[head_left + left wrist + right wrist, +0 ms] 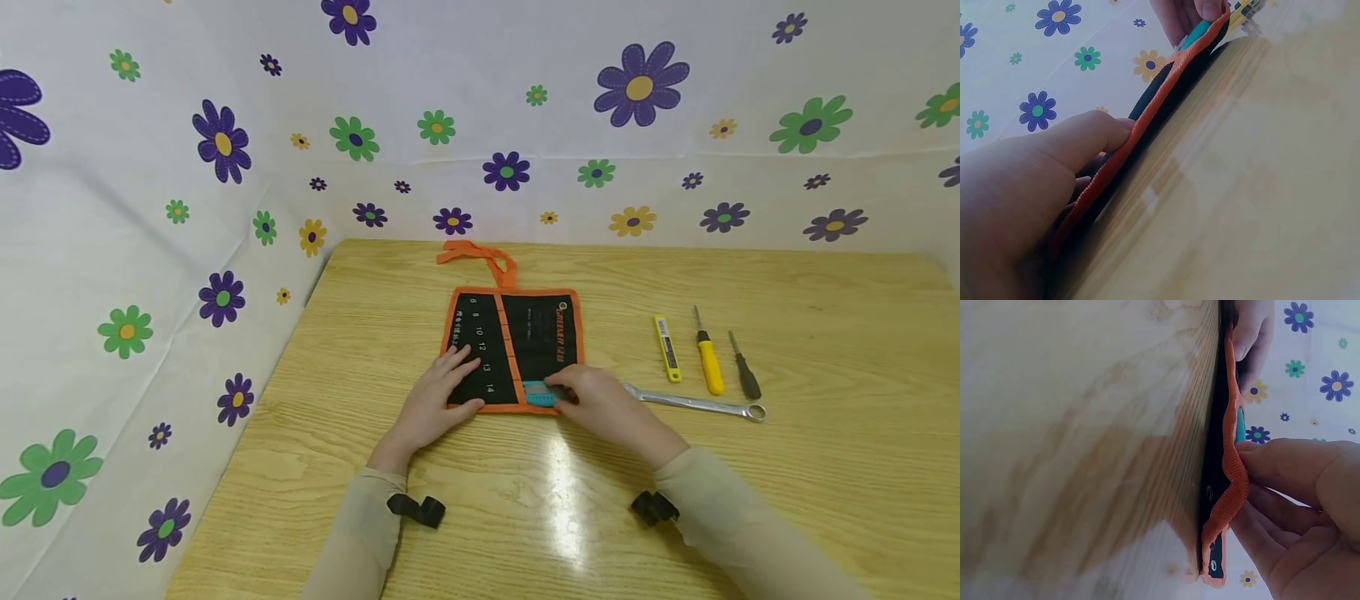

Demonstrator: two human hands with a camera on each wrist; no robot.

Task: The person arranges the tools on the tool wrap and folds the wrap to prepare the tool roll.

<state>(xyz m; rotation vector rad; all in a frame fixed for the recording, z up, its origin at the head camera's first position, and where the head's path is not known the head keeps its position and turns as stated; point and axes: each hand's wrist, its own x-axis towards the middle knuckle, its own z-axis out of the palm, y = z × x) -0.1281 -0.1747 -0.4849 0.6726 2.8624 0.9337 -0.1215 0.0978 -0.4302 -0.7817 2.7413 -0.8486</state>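
Observation:
A black tool pouch (540, 333) with orange trim lies unfolded on the wooden table, its left panel printed with sizes. My left hand (438, 396) rests on that left panel with fingers spread, the thumb at the near edge; in the left wrist view the thumb (1107, 130) lies along the orange trim. At the pouch's near right part, my right hand (600, 404) pinches a flat teal-and-grey object (538, 393), which lies over the right panel; its kind I cannot tell. The right fingers hide its right end. In the right wrist view a teal sliver (1240, 425) shows beyond the thumb.
Right of the pouch lie a combination wrench (697, 404), a yellow utility knife (667, 348), a yellow-handled screwdriver (708, 362) and a dark-handled screwdriver (746, 375). An orange tie strap (498, 262) trails from the pouch's far edge. Flower-printed cloth (480, 108) stands behind the table.

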